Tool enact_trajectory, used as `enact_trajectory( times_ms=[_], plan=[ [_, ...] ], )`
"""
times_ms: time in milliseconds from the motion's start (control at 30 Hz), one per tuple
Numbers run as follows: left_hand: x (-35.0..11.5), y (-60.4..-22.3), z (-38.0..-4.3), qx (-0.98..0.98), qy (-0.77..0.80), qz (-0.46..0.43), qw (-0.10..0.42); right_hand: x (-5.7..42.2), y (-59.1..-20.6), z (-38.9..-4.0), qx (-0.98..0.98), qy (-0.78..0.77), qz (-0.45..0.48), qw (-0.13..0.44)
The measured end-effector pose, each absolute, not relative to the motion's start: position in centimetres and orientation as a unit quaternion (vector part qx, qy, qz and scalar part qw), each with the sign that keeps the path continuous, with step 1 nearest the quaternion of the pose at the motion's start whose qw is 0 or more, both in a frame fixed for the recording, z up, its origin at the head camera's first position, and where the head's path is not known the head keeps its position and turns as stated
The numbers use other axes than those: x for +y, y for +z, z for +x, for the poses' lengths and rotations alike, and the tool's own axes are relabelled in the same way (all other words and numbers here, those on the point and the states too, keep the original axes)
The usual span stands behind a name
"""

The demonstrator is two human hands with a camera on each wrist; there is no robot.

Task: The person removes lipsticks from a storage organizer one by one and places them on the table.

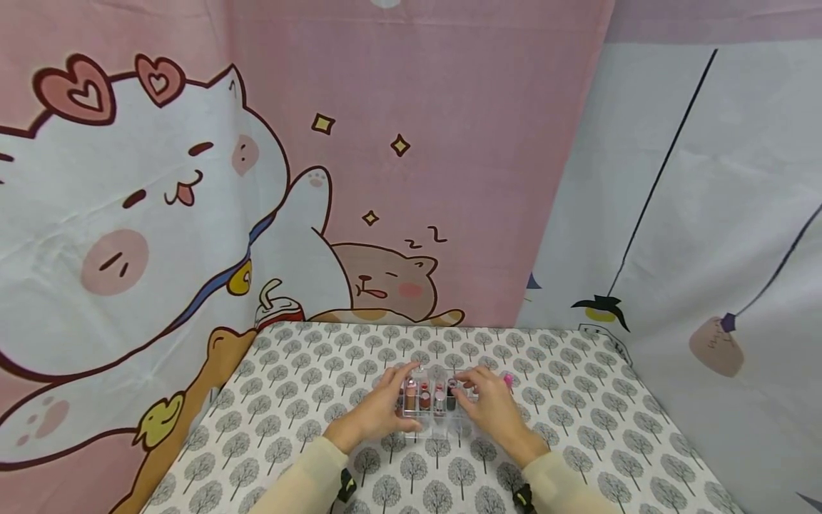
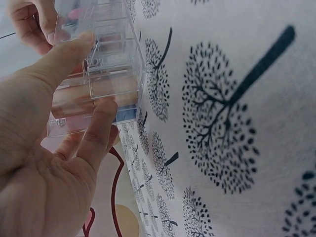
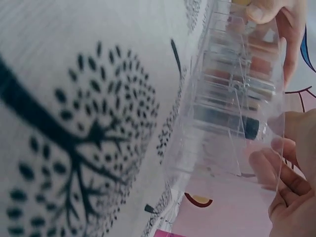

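A clear plastic organizer (image 1: pixel 427 412) with several compartments stands on the table, holding a row of small cosmetic tubes. Among them are a red tube (image 1: pixel 425 398) and a dark, black-looking tube (image 3: pixel 224 123) toward the right end. My left hand (image 1: pixel 379 408) grips the organizer's left end, thumb at the near side and fingers round the far side. At the right end my right hand (image 1: pixel 497 407) has its bent fingers and thumb about the clear wall, beside the dark tube. Some of its fingers (image 3: pixel 264 165) show through the plastic.
A bright pink item (image 1: pixel 508 380) lies on the table just beyond my right hand, its kind too small to tell. A tree-patterned cloth (image 1: pixel 359 471) covers the table. Printed cartoon curtains (image 1: pixel 488 178) hang along the back and sides.
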State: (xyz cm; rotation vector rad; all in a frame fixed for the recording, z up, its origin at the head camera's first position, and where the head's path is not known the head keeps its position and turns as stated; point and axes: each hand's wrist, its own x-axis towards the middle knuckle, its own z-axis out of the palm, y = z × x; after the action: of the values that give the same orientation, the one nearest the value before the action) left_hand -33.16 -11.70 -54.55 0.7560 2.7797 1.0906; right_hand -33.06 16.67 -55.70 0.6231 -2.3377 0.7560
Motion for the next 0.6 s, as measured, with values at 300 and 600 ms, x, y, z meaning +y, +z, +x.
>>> enact_trajectory(
  times_ms=[300, 600],
  plan=[
    [-11.7, -54.4, -32.8, 0.899, 0.362, 0.247, 0.033, 15.6, -55.9, -32.5, -0.904, 0.266, 0.182, 0.280],
    [-12.1, -55.3, -33.5, 0.887, 0.370, 0.278, 0.019, 15.0, -56.1, -32.6, -0.903, 0.245, 0.177, 0.305]
  ],
)
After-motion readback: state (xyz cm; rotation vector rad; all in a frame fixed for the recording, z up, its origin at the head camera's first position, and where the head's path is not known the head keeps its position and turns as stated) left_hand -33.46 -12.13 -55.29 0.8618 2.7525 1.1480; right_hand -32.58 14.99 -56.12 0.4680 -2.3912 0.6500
